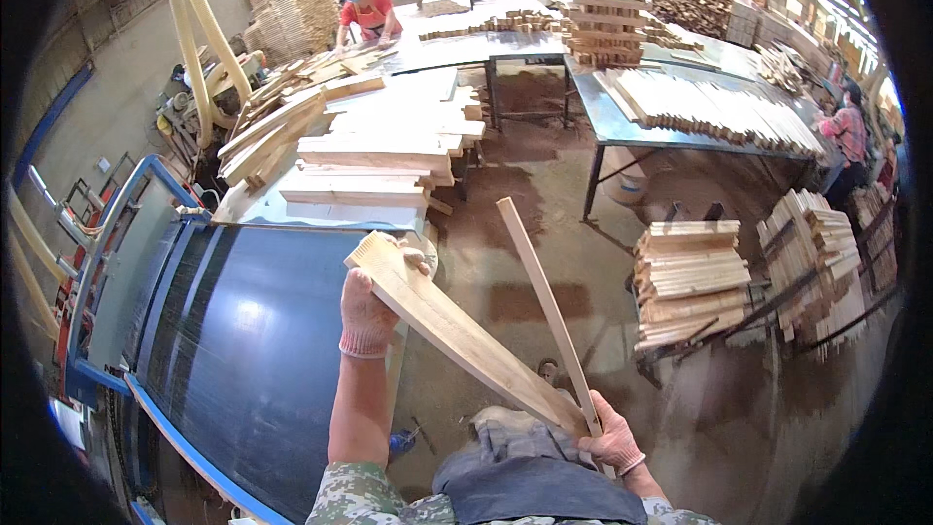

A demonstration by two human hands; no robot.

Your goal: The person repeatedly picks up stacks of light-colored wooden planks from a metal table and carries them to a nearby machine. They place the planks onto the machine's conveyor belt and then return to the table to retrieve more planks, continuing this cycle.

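Note:
My left hand (367, 316), in a pale work glove, is closed round the far end of a wide wooden board (457, 331) with fine grooves cut in its end. The board slants down toward my body, its near end by my right hand (614, 436), which is gloved too. Closed on a narrow wooden strip (544, 301), that hand also lies against the board's near end. The strip rises away from me, its top end apart from the board. How the right fingers divide their hold between the two pieces is partly hidden.
On my left stands a machine with a dark, shiny flat bed (262, 331) and a blue frame (92, 262). Boards (379, 146) lie piled beyond it. Stacked pieces (690, 282) stand at the right, near a table (593, 107). Two people (367, 17) are farther off.

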